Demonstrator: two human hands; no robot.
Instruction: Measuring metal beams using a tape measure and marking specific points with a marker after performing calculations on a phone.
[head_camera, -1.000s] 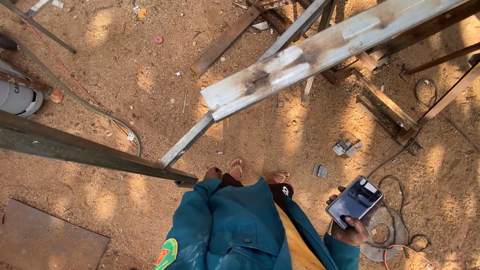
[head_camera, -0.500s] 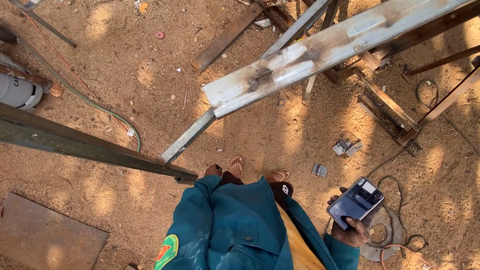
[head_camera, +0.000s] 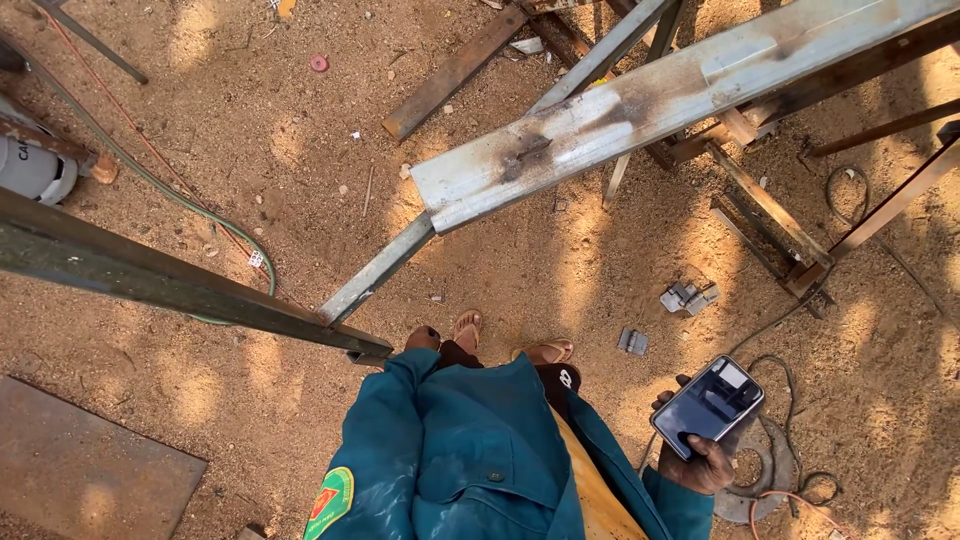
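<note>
The right hand (head_camera: 700, 462) had its grip closed around a dark phone (head_camera: 708, 406), screen up, held just right of the person's teal jacket (head_camera: 470, 450). The left hand was out of view. Ahead of the phone, a scorched grey steel beam (head_camera: 640, 110) crossed above sandy ground; a dark angle bar (head_camera: 180, 285) ran to its left, ending near the sandalled feet (head_camera: 500, 340). A metal ring plate (head_camera: 755, 470) lay beneath the phone. Since the earlier frame the phone sat unchanged. A red-and-green shield patch (head_camera: 330, 497) marked the jacket sleeve.
</note>
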